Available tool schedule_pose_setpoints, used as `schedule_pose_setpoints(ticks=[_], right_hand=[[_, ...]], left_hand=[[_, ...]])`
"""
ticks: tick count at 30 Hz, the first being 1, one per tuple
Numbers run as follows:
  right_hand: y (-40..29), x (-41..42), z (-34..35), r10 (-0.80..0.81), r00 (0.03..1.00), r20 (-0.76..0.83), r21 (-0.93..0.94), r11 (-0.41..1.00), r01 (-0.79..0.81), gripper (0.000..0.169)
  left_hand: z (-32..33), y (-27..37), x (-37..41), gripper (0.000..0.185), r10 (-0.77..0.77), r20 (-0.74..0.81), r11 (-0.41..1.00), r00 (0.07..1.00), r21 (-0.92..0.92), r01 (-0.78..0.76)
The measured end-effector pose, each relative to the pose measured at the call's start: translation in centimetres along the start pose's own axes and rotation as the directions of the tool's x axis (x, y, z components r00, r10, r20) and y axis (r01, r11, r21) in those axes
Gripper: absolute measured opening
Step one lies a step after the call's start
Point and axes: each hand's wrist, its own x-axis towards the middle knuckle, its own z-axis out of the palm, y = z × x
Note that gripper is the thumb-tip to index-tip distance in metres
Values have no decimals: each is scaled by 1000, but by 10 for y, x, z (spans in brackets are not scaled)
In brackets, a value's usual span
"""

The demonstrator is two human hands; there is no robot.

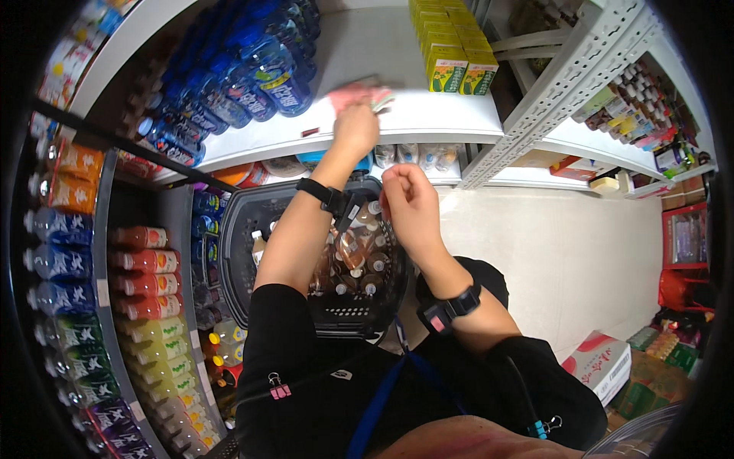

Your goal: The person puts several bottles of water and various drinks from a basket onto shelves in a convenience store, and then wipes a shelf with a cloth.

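My left hand (356,129) presses a pink folded cloth (358,97) onto the white shelf (436,117), its fingers partly hidden and blurred. My right hand (410,201) hangs in the air in front of the shelf edge, fingers loosely curled, with nothing visible in it. Below my forearms stands a black plastic basket (312,328) holding several small bottles with white caps (373,261). To the left of the cloth, rows of blue-labelled plastic bottles (275,77) fill the shelf. Yellow-green cartons (447,74) stand in two rows to its right.
A perforated metal shelf post (533,115) rises at the right, with a further stocked shelf beyond it. Racks of red and yellow drink bottles (155,284) run down the left side. A white and red carton box (599,364) lies on the floor at the lower right.
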Motion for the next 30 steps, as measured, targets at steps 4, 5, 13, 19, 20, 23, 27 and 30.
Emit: schedule_pose_setpoints(ticks=[4,5,13,19,20,23,27,30], right_hand=[[-21,12,-22,53,992,-115,175,984,-32,11],[-28,15,-28,67,989,-132,199,979,-40,11],[-42,45,-62,97,970,-224,296,955,-27,13],[-40,62,-74,42,957,-287,226,974,26,13],[-39,61,-71,24,958,-286,210,977,38,12],[-26,66,-71,-84,937,-339,94,988,123,14],[-21,76,-69,-136,871,-473,-55,991,124,31],[-28,76,-72,-93,825,-557,-12,995,104,40]], left_hand=[[-20,21,59,37,-76,23,992,997,-95,78],[-29,7,88,36,-148,-2,980,989,-135,146],[-7,-69,236,23,165,-256,985,952,96,-145],[-13,-2,159,26,325,143,938,935,-172,-300],[-33,11,138,26,351,256,923,901,-255,-288],[-57,38,92,28,288,559,914,778,-403,-48],[-54,35,53,34,153,528,543,835,-751,375],[-65,47,36,38,113,502,184,858,-859,478]])
